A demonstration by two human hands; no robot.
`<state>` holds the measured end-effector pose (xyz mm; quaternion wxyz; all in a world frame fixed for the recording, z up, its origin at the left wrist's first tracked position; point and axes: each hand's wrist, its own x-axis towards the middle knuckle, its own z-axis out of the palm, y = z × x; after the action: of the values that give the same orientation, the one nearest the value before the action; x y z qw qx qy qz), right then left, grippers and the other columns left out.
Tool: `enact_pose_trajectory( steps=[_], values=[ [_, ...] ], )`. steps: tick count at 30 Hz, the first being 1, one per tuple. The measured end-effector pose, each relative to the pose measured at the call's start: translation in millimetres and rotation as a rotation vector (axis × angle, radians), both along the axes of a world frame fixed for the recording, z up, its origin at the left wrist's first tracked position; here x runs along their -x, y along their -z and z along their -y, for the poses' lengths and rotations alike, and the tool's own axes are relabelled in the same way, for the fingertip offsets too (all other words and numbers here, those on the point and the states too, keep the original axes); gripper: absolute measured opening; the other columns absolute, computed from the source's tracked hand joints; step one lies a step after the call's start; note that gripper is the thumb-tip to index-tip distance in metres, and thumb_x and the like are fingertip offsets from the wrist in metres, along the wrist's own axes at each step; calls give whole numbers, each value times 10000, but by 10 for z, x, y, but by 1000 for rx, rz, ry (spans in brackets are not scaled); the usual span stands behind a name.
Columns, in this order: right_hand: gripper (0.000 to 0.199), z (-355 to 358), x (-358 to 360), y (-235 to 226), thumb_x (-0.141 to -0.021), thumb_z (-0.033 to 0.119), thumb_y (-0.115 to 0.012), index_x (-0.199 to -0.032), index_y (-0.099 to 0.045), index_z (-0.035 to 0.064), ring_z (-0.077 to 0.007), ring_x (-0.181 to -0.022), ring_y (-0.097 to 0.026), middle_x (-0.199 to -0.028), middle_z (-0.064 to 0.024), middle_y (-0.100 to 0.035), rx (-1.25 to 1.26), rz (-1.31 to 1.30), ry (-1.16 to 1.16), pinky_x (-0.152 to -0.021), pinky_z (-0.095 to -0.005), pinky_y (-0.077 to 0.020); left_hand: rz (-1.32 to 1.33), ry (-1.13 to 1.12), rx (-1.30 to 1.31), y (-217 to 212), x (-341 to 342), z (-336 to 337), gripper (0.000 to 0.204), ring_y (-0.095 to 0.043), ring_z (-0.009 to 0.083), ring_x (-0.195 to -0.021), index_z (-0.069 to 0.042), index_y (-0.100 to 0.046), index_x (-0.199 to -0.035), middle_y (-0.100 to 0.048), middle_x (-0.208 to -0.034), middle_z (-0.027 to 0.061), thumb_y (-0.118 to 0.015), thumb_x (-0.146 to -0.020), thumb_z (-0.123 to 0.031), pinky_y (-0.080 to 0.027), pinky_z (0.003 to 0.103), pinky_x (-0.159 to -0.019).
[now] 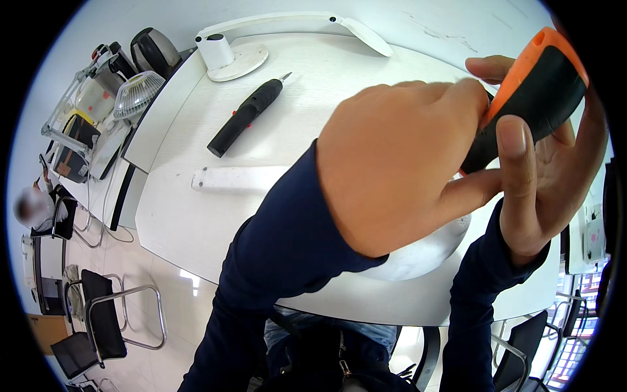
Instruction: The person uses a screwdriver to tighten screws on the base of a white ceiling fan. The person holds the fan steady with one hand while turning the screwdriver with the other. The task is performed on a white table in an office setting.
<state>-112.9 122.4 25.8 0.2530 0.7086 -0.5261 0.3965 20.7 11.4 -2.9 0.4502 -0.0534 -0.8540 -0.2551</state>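
Observation:
Both hands are raised over the right side of a white table, around a black-and-orange handheld object (539,85) with a rounded upper end. My left hand (401,163), its back toward me, is closed around the object's lower end and hides that part. My right hand (555,176) holds it from the right, thumb in front and fingers partly behind. On the table under my left forearm lies a long white piece (228,178). A rounded white part (431,251) shows below my hands; whether the two join is hidden. A black electric screwdriver (247,117) lies farther left.
A white desk lamp (274,26) with a round base (245,62) stands along the table's far edge, by the wall. At far left, a side table carries a kettle (154,51), a wire-guarded heater-like thing (138,93) and boxes. Black chairs (104,313) stand on the tiled floor.

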Motion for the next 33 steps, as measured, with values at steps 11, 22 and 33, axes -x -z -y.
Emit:
enact_pose_trajectory(
  steps=[11,22,33],
  values=[
    [662,-31,42,-4,-798,349,-600,-1306,-301,48,-287,-768,-652,-1015,-239,-591,-17,-41,9,-678,-391,-548,-84,-86,12,7,-3,-22,291,-553,275,-587,-37,-492,-695,-539,-598,80,-726,-641,-203,-436,354,-522],
    [654,-74,-12,3,-799,344,-615,-1300,-306,60,-279,-762,-654,-1016,-249,-589,-26,47,47,-662,-362,-551,-40,51,-29,56,3,23,224,-560,305,-654,-22,-537,-774,-560,-660,117,-665,-724,-199,-439,384,-565],
    [662,-17,41,49,-809,350,-604,-1313,-296,50,-304,-817,-652,-984,-257,-600,29,1,33,-698,-378,-547,-106,-123,87,20,50,48,288,-570,266,-654,-16,-555,-766,-569,-668,87,-711,-671,-238,-463,345,-589]
  ],
)
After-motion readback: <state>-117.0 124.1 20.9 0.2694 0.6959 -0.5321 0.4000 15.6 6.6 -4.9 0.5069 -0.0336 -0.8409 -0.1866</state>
